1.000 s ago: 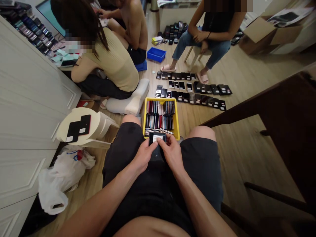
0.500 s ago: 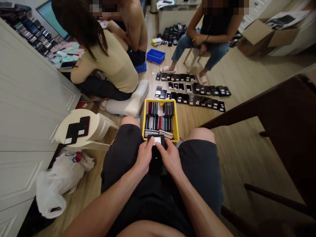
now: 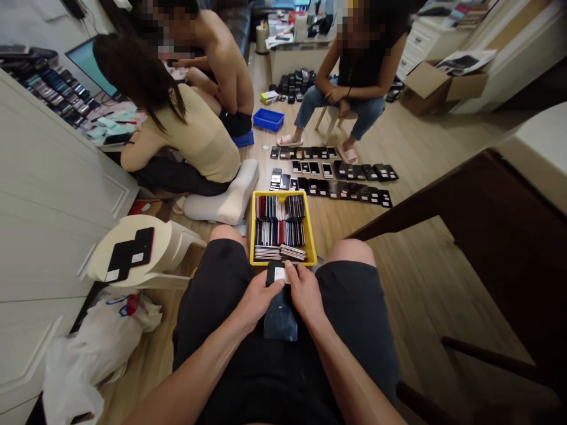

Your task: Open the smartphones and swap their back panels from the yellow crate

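Between my knees, my left hand (image 3: 254, 300) and my right hand (image 3: 307, 292) are closed on a dark smartphone (image 3: 280, 323), one at each side. A white label (image 3: 279, 274) sits near its far end, with both thumbs close to it. The near part looks glossy; I cannot tell whether a second phone or a cover lies under it. Just beyond my hands stands a yellow crate (image 3: 313, 239), packed with rows of thin phones (image 3: 280, 232) on edge. Several at its near end lean over. My fingers' undersides are hidden.
On the floor ahead lie rows of labelled phones (image 3: 354, 190). A white stool (image 3: 163, 251) at left bears dark devices. Plastic bags (image 3: 101, 336) lie below it. A dark wooden table (image 3: 482, 236) stands at right. Other people sit ahead, near a blue bin (image 3: 268, 120).
The view has tilted up, so the scene sits lower. My right thumb has moved to the label's right edge, the left thumb lower. The phone's near part now shows glossier.
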Tool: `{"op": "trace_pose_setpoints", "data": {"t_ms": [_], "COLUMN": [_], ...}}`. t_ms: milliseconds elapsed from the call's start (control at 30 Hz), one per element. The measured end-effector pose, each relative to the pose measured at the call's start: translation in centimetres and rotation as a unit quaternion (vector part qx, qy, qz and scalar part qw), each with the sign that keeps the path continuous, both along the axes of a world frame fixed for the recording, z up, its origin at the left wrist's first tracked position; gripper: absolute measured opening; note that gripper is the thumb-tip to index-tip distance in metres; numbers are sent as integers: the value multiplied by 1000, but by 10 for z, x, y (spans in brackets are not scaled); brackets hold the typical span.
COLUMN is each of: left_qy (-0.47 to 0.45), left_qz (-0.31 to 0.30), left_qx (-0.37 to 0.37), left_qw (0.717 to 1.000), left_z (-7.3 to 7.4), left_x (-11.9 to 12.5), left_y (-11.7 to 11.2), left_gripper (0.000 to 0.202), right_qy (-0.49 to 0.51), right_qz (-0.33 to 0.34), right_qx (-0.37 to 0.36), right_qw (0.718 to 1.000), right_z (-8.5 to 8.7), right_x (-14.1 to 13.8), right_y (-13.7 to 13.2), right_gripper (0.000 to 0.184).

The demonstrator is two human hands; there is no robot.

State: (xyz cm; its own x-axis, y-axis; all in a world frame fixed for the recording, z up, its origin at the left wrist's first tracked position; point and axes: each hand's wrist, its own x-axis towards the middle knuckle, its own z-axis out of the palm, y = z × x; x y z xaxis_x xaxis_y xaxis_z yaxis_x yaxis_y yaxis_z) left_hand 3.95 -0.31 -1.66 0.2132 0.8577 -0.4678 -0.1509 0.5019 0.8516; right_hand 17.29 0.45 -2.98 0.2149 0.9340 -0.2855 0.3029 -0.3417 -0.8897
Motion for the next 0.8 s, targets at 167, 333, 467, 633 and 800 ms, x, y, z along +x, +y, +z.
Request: {"op": "trace_pose_setpoints", "data": {"t_ms": [167,333,467,633,800], "left_qy": [22,57,4,-27,-25], "left_qz": [78,118,146,176,174], "left_qx": [-6,4,-7,-34,-29], "left_qw": [997,991,989,983,984], "left_z": [-3,-8,-9,-7,-3], "left_x": [5,5,1,0,3], "left_y": [1,4,7,11,11], "left_gripper": [49,55,56,62,64], "right_qy": [0,42,98,99,73], "right_qz": [28,55,51,59,64], "right_qx": [29,40,32,-3,-4], "right_qw": [999,997,993,993,995], "right_z": [5,7,6,6,10], "right_x": [-3,-6,-5,-6,-7], "right_y": [-2,-4,-6,-5,-3], "right_gripper": [47,50,55,46,42]}}
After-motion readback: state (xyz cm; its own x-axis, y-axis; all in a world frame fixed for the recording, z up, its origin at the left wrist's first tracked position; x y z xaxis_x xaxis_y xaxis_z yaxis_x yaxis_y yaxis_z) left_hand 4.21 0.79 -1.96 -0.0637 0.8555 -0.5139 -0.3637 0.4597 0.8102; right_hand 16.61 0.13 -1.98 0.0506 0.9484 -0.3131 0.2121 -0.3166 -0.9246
